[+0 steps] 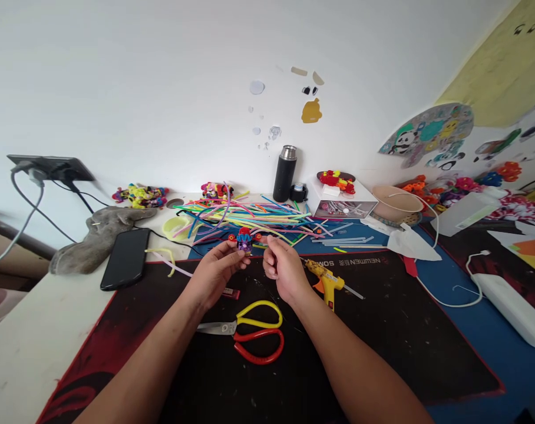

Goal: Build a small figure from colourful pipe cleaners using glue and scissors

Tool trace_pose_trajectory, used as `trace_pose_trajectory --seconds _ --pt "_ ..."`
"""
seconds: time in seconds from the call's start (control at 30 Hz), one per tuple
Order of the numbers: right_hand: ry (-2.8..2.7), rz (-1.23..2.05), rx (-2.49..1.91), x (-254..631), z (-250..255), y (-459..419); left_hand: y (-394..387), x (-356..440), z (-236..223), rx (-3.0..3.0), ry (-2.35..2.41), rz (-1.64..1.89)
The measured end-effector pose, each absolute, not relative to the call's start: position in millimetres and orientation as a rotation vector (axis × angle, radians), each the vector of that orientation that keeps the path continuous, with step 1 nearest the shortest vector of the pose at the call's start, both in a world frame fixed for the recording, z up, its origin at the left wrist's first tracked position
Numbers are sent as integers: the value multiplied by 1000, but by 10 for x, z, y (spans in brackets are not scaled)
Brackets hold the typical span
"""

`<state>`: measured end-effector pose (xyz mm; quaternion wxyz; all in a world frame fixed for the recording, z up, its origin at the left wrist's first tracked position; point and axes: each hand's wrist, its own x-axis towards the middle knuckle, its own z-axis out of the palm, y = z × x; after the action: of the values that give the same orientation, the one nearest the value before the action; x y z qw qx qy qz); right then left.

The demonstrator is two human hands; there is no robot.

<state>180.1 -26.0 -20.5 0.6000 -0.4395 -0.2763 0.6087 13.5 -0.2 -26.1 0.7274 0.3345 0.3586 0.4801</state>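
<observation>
Your bare forearms nearest; left hand pinching small purple-and-blue fuzzy figure, right hand curled alongside (can't tell its hold).

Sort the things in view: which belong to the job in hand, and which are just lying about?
Likely in use:
- small colourful figure, in the left fingers
- coloured pipe cleaners
- scissors
- yellow glue gun

Apparently just lying about:
- black phone
- black flask
- white device

Bare left forearm slanting from near left toward the middle, bare right forearm slanting in from near right, left hand held in a pinch, right hand just beside it, fingers curled inward
</observation>
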Motion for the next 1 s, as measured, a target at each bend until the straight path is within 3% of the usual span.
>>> trace_pose_trajectory --seconds 1.0 --pt "-657 1433 -1025 1791 -226 -262 -3 153 -259 735 785 1093"
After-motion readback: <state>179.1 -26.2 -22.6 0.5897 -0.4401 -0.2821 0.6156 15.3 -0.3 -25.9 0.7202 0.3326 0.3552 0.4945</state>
